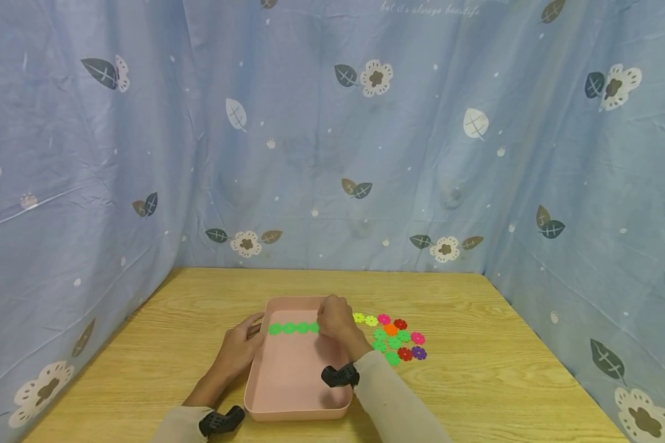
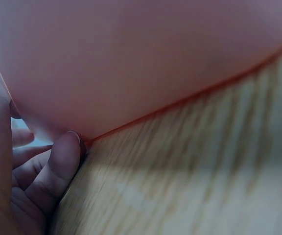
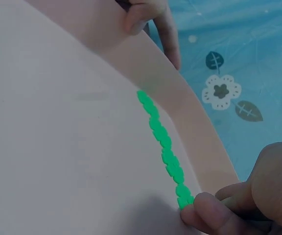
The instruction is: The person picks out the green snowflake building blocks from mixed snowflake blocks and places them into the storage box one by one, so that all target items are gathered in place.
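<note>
A row of green flower-shaped discs (image 1: pixel 296 328) lies across the far part of a shallow pink tray (image 1: pixel 302 415). My right hand (image 1: pixel 336 318) is over the tray's far right part, pinching the green disc (image 3: pixel 185 201) at the near end of the row in the right wrist view. Along the tray's left side, my left hand (image 1: pixel 244 344) holds the wall near the far corner. Its thumb (image 2: pixel 65 154) presses low on the outside in the left wrist view, and a fingertip (image 3: pixel 137 24) comes over the rim in the right wrist view.
Right of the tray, loose flower discs in yellow, pink, red, orange, green and purple (image 1: pixel 419 353) lie on the wooden table (image 1: pixel 476 381). My right forearm passes between them and the tray's near part. A blue patterned curtain (image 1: pixel 310 154) surrounds the table's back and sides.
</note>
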Available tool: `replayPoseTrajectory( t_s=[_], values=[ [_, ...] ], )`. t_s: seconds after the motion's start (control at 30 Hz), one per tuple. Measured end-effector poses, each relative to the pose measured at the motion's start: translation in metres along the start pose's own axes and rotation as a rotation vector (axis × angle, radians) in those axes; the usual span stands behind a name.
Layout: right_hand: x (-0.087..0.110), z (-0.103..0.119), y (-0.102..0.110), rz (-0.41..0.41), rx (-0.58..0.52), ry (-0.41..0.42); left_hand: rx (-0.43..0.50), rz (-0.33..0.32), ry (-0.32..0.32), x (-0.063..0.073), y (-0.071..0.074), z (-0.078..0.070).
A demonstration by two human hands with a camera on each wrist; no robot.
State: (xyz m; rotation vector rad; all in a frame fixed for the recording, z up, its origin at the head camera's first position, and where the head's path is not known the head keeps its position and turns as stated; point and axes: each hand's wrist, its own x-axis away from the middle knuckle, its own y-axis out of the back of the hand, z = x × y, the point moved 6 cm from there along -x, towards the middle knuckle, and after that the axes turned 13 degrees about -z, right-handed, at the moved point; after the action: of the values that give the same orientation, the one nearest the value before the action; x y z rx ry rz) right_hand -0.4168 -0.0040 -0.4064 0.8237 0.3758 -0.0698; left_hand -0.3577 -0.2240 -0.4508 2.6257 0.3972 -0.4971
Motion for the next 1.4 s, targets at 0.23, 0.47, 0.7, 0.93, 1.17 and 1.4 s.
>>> replayPoseTrajectory(
  t_s=[0.23, 0.47, 0.7, 0.93, 1.17, 1.4],
  values=[
    [0.001, -0.001, 0.003, 0.022, -0.030, -0.016, 0.004, 0.003, 0.008, 0.000, -0.001, 0.001],
    [0.005, -0.002, 0.010, 0.021, -0.137, -0.073, 0.014, 0.012, 0.011, 0.002, -0.002, 0.001],
    [0.008, -0.008, 0.014, 0.025, -0.422, -0.113, 0.005, 0.004, 0.006, 0.001, -0.002, -0.001],
    [0.014, -0.014, 0.025, -0.021, -0.517, -0.093, 0.004, 0.002, 0.008, 0.001, -0.002, -0.002],
    [0.021, -0.023, 0.040, -0.059, -0.536, -0.080, 0.006, 0.007, 0.009, 0.001, -0.002, -0.002],
    [0.022, -0.034, 0.049, -0.083, -0.544, -0.098, -0.012, -0.001, 0.010, 0.000, -0.001, -0.002]
  ],
)
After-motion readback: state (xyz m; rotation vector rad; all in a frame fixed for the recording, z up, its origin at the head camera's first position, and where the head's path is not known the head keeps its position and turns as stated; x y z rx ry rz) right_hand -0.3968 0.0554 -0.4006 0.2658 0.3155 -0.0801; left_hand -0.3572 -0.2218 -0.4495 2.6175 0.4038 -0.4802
